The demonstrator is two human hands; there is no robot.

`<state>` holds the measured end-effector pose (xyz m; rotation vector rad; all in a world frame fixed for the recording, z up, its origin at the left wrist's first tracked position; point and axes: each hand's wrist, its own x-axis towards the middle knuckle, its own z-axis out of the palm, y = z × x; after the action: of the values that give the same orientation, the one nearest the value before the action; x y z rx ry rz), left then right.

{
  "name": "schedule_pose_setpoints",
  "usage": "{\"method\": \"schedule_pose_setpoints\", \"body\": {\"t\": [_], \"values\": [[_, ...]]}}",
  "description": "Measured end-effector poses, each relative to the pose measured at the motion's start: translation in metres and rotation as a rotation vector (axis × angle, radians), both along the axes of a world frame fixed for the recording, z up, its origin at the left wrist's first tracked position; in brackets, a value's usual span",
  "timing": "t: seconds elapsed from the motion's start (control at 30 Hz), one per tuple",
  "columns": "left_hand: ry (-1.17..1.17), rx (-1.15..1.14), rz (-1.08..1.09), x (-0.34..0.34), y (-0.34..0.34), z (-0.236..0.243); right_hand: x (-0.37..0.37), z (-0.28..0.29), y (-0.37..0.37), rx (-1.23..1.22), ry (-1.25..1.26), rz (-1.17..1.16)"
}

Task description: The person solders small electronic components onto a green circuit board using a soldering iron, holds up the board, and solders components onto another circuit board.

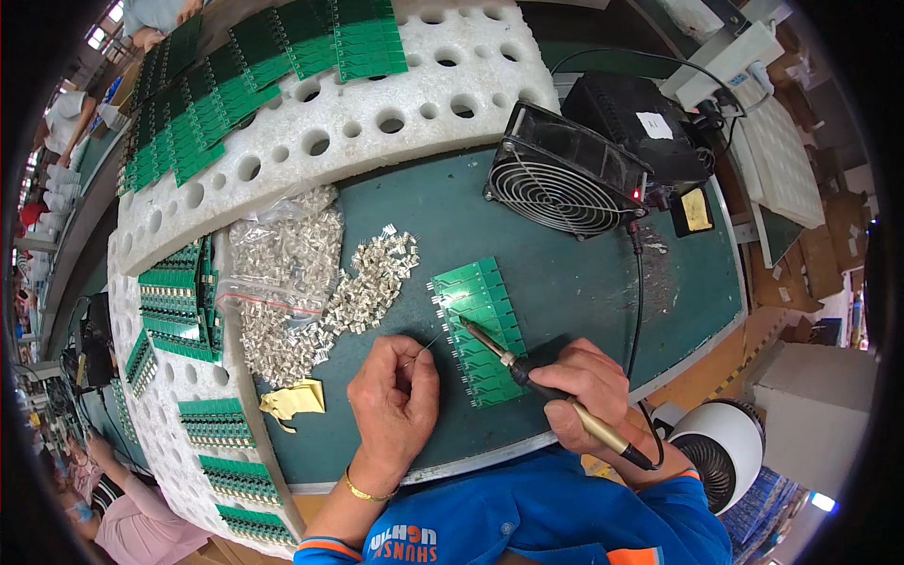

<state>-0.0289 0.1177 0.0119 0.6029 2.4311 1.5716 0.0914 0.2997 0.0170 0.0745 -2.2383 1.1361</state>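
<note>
My right hand [586, 388] grips a soldering iron [492, 346] with a black and gold handle. The iron's tip rests on or just above a green circuit board panel [482, 299] that lies flat on the bench, near its left side. Small metal connectors line the panel's left edge. Closed in a pinch just left of the panel, my left hand [395, 395] holds a thin solder wire [434, 339] pointing toward the iron's tip. Behind the left hand lies a loose heap of small silvery connectors [377, 278], beside a clear plastic bag [285, 247] full of more.
White foam boards with holes [353, 151] bear several stacks of green circuit boards [367, 42] at back and left. A black fan [565, 174] stands at the back right beside a black box [640, 122] and a yellow sponge [696, 210]. The iron's cable [640, 301] crosses the right side.
</note>
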Motion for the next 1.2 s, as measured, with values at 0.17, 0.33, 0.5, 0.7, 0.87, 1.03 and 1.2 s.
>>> {"method": "schedule_pose_setpoints", "body": {"t": [0.17,0.33,0.5,0.7,0.87,1.03,1.2], "values": [[0.051,0.01,-0.012,0.0,-0.002,-0.006,0.002,0.0,-0.001,-0.013,-0.002,-0.014],[0.059,-0.025,-0.022,0.002,-0.002,-0.002,0.003,0.003,-0.001,-0.032,-0.027,-0.009],[0.046,-0.103,-0.037,0.002,-0.005,0.007,0.005,0.003,-0.001,-0.057,-0.025,-0.009],[0.025,-0.074,-0.013,0.009,-0.008,0.002,0.007,0.001,-0.002,-0.071,-0.021,-0.005],[0.064,-0.104,-0.043,0.011,-0.008,0.001,0.009,-0.001,-0.003,-0.085,-0.03,0.01],[0.094,-0.096,-0.044,0.012,-0.006,0.0,0.01,-0.003,-0.004,-0.108,-0.031,0.006],[0.087,-0.081,-0.039,0.013,-0.006,-0.002,0.009,-0.002,-0.005,-0.102,-0.032,0.002]]}}
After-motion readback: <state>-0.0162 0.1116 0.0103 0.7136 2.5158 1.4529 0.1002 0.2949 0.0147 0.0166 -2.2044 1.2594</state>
